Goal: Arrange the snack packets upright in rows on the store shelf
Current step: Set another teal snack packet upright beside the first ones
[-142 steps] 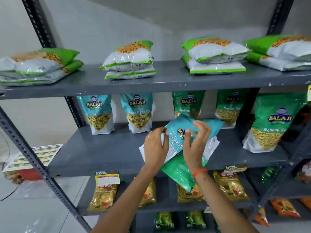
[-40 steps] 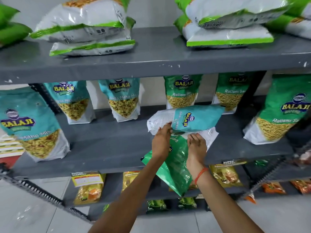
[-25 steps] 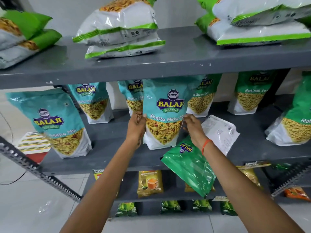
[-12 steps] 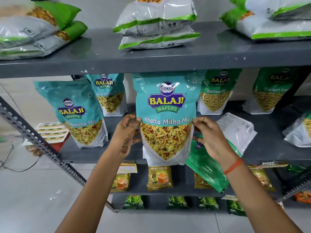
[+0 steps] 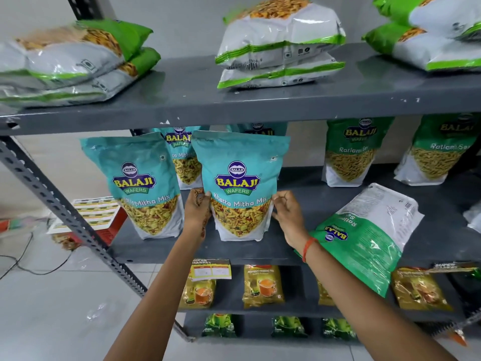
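Held packet: a teal pouch (image 5: 238, 188) of glossy film, flat-topped and bulging at the base, stood upright near the front edge of the middle shelf (image 5: 260, 250); its clear lower window showed a mixed snack of yellow strands and red and green bits.
Left hand (image 5: 197, 208): fingers pressed against the pouch's left edge at mid-height, grasping it.
Right hand (image 5: 287, 209): fingers curled and pinching the pouch's right edge; an orange thread (image 5: 308, 247) circled the wrist.
Neighbour: a second teal pouch (image 5: 138, 183) stood upright just beside it on the left, near the shelf's front left corner, apart from the held one.
Back row: two more teal pouches (image 5: 182, 155) stood behind, partly hidden; two green pouches (image 5: 351, 149) with thin yellow strands in their windows stood toward the back right.
Lying packets: a green packet (image 5: 364, 246) lay flat, upside down, overhanging the front edge on the right, with a white-backed packet (image 5: 382, 204) partly under it.
Top shelf (image 5: 286, 100): grey painted metal, chipped along its front edge, carrying puffy white-and-green bags (image 5: 281, 43) stacked flat in twos.
Lower shelf: small yellow sachets (image 5: 263, 285) printed with a tea cup stood in a row.
Frame: a perforated grey angle post (image 5: 65, 217) ran diagonally at the left.
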Demonstrator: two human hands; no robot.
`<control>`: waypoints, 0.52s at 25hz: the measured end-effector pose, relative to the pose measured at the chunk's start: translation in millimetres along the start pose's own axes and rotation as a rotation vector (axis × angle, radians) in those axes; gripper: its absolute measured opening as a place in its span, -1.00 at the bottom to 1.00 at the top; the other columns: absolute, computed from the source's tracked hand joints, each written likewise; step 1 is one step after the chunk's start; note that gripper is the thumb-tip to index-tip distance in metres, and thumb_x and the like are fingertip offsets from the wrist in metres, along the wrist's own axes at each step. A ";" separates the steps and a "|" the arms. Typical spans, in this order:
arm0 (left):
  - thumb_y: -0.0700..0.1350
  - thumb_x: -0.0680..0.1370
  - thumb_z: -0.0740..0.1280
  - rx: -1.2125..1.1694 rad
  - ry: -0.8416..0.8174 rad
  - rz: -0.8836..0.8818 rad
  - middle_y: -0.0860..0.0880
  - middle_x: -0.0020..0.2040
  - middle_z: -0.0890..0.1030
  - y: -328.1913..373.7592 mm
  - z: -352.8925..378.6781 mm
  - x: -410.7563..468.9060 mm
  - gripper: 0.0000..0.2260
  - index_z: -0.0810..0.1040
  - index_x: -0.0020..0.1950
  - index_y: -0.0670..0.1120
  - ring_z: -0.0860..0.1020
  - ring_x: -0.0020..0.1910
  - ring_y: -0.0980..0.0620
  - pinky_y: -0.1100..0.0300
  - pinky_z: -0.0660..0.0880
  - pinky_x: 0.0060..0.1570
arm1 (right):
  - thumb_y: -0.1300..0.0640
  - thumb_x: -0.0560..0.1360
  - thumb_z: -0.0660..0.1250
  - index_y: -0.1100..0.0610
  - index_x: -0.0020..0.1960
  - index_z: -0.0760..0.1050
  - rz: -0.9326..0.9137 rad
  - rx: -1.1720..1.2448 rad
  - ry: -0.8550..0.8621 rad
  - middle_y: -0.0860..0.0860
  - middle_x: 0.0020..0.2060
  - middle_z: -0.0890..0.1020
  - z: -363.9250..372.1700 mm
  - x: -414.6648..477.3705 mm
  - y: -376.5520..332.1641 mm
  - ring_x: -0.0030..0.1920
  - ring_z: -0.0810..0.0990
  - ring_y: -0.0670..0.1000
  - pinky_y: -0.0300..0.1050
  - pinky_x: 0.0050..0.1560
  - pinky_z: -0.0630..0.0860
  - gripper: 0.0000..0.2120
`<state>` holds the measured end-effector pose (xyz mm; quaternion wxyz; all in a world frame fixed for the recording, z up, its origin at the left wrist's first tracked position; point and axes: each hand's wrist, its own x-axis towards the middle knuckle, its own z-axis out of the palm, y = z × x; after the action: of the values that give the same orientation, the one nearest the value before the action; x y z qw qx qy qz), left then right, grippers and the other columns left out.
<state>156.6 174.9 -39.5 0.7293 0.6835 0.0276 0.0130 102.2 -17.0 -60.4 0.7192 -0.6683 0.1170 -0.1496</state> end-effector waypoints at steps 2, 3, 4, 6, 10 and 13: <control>-0.15 0.59 0.21 -0.006 0.012 -0.005 0.00 -0.10 0.62 -6.7 -1.3 7.9 -0.94 0.47 -0.04 -0.03 0.61 -0.17 0.09 0.11 0.54 -0.13 | 0.18 0.59 0.14 0.00 -0.15 0.37 -0.019 -0.031 0.029 0.19 -0.03 0.56 5.9 2.6 6.8 0.06 0.55 0.13 0.29 0.21 0.47 -0.83; -0.14 0.59 0.21 -0.003 0.022 -0.006 -0.05 -0.03 0.62 -8.9 -1.4 10.2 -0.93 0.47 0.03 -0.08 0.59 -0.11 0.04 0.07 0.54 -0.05 | 0.17 0.59 0.15 -0.01 -0.15 0.38 -0.028 -0.036 0.032 0.18 -0.03 0.57 7.3 3.6 9.9 0.08 0.56 0.15 0.30 0.20 0.47 -0.83; -0.14 0.60 0.21 0.002 0.033 -0.008 -0.12 0.05 0.61 -10.3 -0.8 10.9 -0.87 0.46 0.11 -0.11 0.59 -0.05 0.00 0.03 0.53 0.02 | 0.17 0.59 0.16 -0.01 -0.14 0.39 -0.034 -0.034 0.031 0.17 -0.02 0.58 7.3 4.5 12.4 0.09 0.57 0.17 0.30 0.20 0.48 -0.84; -0.13 0.61 0.17 0.035 0.038 0.011 -0.19 0.20 0.56 -11.7 1.8 6.0 -0.77 0.40 0.24 -0.17 0.56 0.12 -0.13 -0.02 0.49 0.15 | 0.19 0.59 0.16 0.03 -0.09 0.42 -0.047 -0.044 0.029 0.17 0.01 0.60 6.2 4.8 15.6 0.12 0.57 0.17 0.23 0.21 0.50 -0.87; -0.01 0.62 0.10 0.301 0.145 0.239 -0.08 0.54 0.16 -19.6 19.3 -32.2 -0.50 0.01 0.51 -0.07 0.20 0.49 -0.11 -0.02 0.24 0.42 | 0.18 0.59 0.16 0.12 0.10 0.48 -0.229 -0.210 0.118 0.02 0.02 0.61 -3.6 1.4 12.0 0.07 0.57 -0.02 -0.19 0.09 0.52 -0.84; 0.01 0.62 0.06 0.465 0.142 0.587 0.06 0.56 -0.03 -20.9 61.3 -73.0 -0.47 -0.09 0.53 -0.01 -0.03 0.54 0.09 0.09 -0.02 0.52 | 0.18 0.58 0.16 0.16 0.16 0.46 -0.421 -0.240 0.157 0.03 0.05 0.61 -24.5 -5.8 -2.5 0.04 0.57 -0.11 -0.46 0.02 0.44 -0.80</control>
<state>86.8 108.3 -54.8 0.5162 0.8070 -0.1165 0.2622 87.6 -37.7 -60.1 0.5766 -0.7448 0.0478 -0.3324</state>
